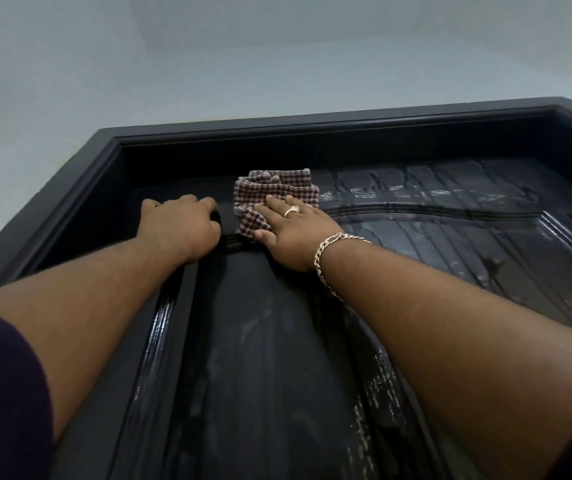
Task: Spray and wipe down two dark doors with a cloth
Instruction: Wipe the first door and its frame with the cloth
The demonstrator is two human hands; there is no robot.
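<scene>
head view: the right hand (293, 233), wearing a ring and a chain bracelet, lies with straight fingers pressing a brown-and-white checked cloth (274, 195) flat against the upper part of the dark panelled door (260, 341), close under the dark door frame (312, 128). the left hand (180, 226) is just beside the cloth with fingers curled over what looks like a raised moulding; whether it grips anything i cannot tell. risks, as judged: the cloth is only pinned by a flat palm, so on the wet surface it could slide out and drop; streaks of liquid to the right (416, 202) are running down and may dry as marks if left; leaning on a wet door at full reach could let a hand slip. containers: none in view; no spray bottle visible.
</scene>
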